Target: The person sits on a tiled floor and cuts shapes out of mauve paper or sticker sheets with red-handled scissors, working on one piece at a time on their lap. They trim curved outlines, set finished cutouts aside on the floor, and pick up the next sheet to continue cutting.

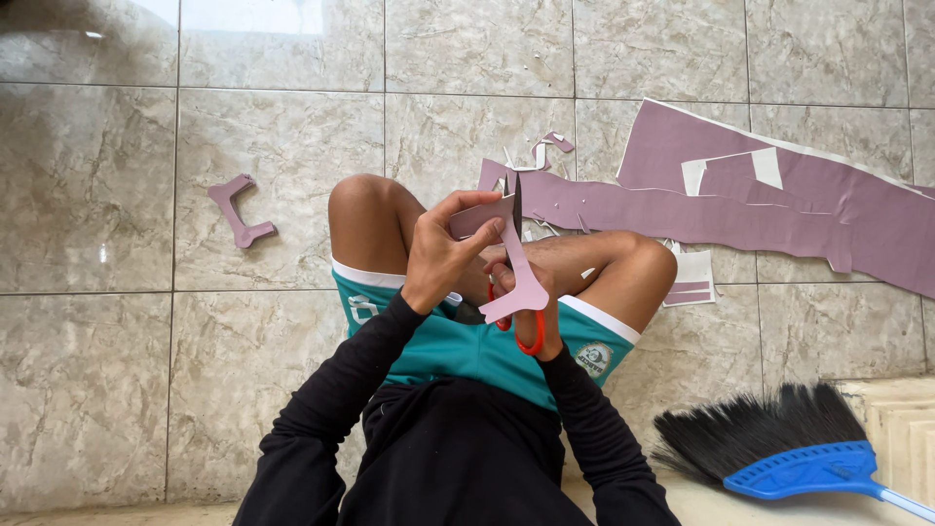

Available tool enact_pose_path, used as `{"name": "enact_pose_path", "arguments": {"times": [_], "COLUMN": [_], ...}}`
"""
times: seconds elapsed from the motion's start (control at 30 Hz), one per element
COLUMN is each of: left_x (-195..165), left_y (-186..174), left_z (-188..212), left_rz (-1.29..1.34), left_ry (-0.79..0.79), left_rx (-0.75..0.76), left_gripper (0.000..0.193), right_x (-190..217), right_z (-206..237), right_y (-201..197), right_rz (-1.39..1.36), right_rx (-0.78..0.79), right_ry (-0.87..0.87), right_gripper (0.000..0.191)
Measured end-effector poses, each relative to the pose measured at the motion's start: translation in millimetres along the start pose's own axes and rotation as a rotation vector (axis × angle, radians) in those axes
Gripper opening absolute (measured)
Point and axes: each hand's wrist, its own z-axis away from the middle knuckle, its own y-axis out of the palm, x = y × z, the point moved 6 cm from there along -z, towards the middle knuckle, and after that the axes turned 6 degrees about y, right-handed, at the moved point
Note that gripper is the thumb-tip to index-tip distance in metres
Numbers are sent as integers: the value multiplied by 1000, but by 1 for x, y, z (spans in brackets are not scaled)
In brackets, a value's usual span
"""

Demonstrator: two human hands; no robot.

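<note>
Floor: grey marble-look tiles [273, 146]; the person sits on it with legs crossed, so the lap serves as a work place.
Big sheet: a long mauve sheet [779, 205] lies on the tiles to the person's right, with holes where shapes were taken out; it is kept within arm's reach.
Broom: a black brush with blue head [779, 453] rests near the right side of the person, apart from the paper.
Cut shape: one finished mauve piece [239, 209] lies alone on the left, well apart from the scraps, I think to keep it clean.
Piece in hand: a mauve strip [521, 273] is held upright above the knees, close to the eyes.
Left hand: the left hand [438, 258] pinches the upper end of the strip, fingers closed on it, to keep it tight.
Right hand: the right hand [531, 312] is lower, its fingers through the orange handles.
Scissors: the scissors [516, 209] point upward along the strip edge.
Scraps: small white and mauve scraps [545, 146] lie beyond the knees.
</note>
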Motion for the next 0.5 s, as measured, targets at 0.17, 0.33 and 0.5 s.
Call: {"name": "enact_pose_path", "arguments": {"times": [0.17,0.33,0.5], "left_x": [5,2,-3], "left_y": [1,1,-3], "left_z": [4,4,-2], "left_rz": [-23,8,185], "left_ry": [4,9,-121], "left_rx": [52,90,90], "left_gripper": [28,36,58], "right_x": [-6,-8,31], "right_z": [-15,-14,2], "right_y": [-7,-8,-2], "right_rz": [78,12,352], "right_rx": [-6,-32,18], "right_ry": [-73,-42,-480], "right_gripper": [19,18,27]}}
